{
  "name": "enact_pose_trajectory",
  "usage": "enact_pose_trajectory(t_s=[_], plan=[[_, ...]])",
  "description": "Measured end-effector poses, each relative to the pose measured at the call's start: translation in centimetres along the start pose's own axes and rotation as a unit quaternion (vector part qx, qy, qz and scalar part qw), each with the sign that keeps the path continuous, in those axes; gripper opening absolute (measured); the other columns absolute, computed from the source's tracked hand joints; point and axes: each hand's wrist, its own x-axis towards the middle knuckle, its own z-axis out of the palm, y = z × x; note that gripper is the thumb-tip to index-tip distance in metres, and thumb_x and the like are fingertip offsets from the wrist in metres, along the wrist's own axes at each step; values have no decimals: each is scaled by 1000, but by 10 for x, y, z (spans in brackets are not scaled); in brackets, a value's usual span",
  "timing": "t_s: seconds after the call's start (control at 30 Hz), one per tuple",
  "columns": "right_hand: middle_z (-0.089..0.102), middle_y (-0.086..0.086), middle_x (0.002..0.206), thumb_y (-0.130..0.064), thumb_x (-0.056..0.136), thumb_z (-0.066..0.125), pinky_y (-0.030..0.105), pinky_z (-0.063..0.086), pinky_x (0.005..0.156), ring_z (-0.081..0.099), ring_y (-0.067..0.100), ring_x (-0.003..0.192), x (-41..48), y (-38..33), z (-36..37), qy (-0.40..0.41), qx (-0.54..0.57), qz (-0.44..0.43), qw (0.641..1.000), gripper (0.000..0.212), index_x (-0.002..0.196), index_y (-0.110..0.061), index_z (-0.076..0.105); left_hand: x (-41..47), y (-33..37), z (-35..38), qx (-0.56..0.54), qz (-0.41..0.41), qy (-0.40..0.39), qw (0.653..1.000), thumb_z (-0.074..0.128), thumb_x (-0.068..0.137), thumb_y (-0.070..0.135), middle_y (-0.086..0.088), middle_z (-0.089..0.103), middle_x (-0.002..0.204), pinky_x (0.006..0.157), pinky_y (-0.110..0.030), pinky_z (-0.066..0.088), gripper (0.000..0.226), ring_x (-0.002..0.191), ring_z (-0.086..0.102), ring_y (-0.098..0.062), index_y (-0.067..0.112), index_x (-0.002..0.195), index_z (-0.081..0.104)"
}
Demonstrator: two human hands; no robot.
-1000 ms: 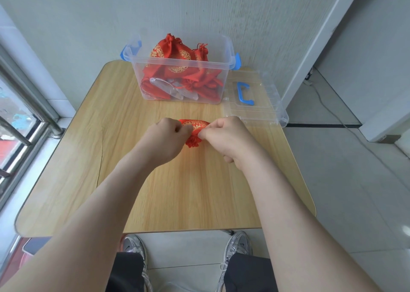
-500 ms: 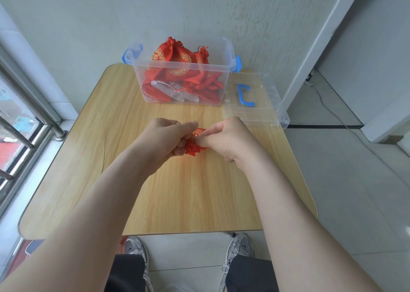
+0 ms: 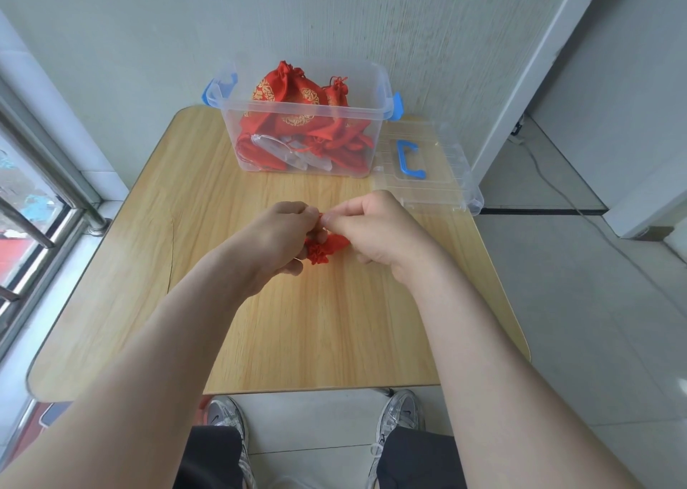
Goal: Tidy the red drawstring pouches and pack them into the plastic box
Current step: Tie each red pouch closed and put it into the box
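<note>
- The wooden table [image 3: 186,265] serves as the work surface, with its near half left free for handling.
- The plastic box [image 3: 373,143] stands open at the far edge, probably so finished pouches can be dropped straight in.
- Its clear lid [image 3: 442,187] lies flat just right of the box, touching or nearly touching it, out of the way of the hands.
- A heap of red pouches [image 3: 297,117] already fills much of the box, so packing looks well along.
- The left hand [image 3: 277,241] and right hand [image 3: 379,230] meet over the table's middle, both with fingers curled.
- Between them sits one red pouch [image 3: 327,249], low over the wood. The left hand grips its bunched fabric. The right thumb and forefinger pinch at its top, likely the drawstring, though that is too small to tell.
</note>
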Motion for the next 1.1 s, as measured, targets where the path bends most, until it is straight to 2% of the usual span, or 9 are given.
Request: enact_pose_trajectory(t_s=[0.17, 0.27, 0.37, 0.43, 0.53, 0.63, 0.8, 0.93, 1.1], plan=[[72, -14, 62, -26, 101, 72, 11, 43, 53, 65, -8, 56, 1, 2, 1, 5, -8, -33, 999, 15, 98, -13, 80, 0, -1, -1, 18, 19, 0, 1000, 45, 114, 33, -7, 69, 93, 60, -31, 43, 31, 71, 53, -18, 11, 100, 62], [71, -16, 62, -29, 103, 64, 21, 44, 60, 61, -4, 52, 0, 1, 1, -40, -34, -30, 998, 19, 95, -15, 75, -1, -2, -4, 20, 18, 1, 1000, 50, 112, 37, -4, 71, 88, 58, -29, 42, 31, 61, 50, -13, 11, 99, 61], [57, -20, 49, -33, 103, 58, 28, 42, 57, 47, 2, 44, 0, -2, 3, -44, -35, -18, 998, 29, 78, -18, 62, -1, -2, -4, 19, 38, 8, 999, 54, 110, 39, 1, 70, 81, 55, -28, 41, 29, 64, 50, -15, 13, 98, 58], [57, -15, 52, -33, 102, 55, 31, 41, 56, 46, 8, 47, 0, -5, 3, -37, -28, -12, 999, 32, 76, -17, 59, -1, -2, -4, 8, 49, 4, 999, 55, 110, 38, 0, 71, 78, 54, -27, 42, 28, 69, 54, -19, 14, 97, 58], [55, -4, 59, -33, 98, 50, 35, 41, 58, 46, 19, 58, 1, -7, 5, -29, -35, 6, 999, 34, 81, -10, 69, -2, -1, -4, -3, 43, 0, 999, 62, 107, 36, -2, 74, 82, 57, -28, 50, 26, 73, 59, -21, 12, 97, 64], [53, -2, 57, -34, 95, 49, 35, 44, 58, 48, 23, 57, 5, -5, 8, -15, -51, 16, 998, 38, 83, -8, 73, -3, 0, -7, -19, 20, -4, 1000, 74, 99, 34, -1, 76, 80, 67, -28, 60, 26, 69, 68, -13, 9, 100, 76], [41, -6, 50, -32, 91, 50, 39, 40, 59, 43, 22, 51, 9, -2, 9, 6, -30, 14, 999, 27, 71, -15, 51, -8, 2, -10, -17, 12, -22, 1000, 82, 92, 28, -6, 81, 89, 75, -31, 64, 17, 78, 74, -16, 12, 99, 84], [38, -2, 58, -28, 89, 52, 38, 38, 59, 39, 23, 57, 9, 0, 6, -6, -33, 5, 999, 16, 78, -17, 51, -10, 4, -9, 3, 14, -5, 1000, 80, 94, 19, -7, 71, 71, 75, -33, 66, 10, 71, 71, -17, 10, 92, 84], [47, -7, 59, -12, 99, 49, 30, 39, 50, 41, 12, 50, 8, -2, -3, -42, 29, -14, 999, 10, 99, -13, 59, -12, 4, -10, 65, 14, 10, 998, 74, 97, 11, -9, 78, 73, 75, -29, 66, 12, 72, 79, -19, 3, 90, 80]])
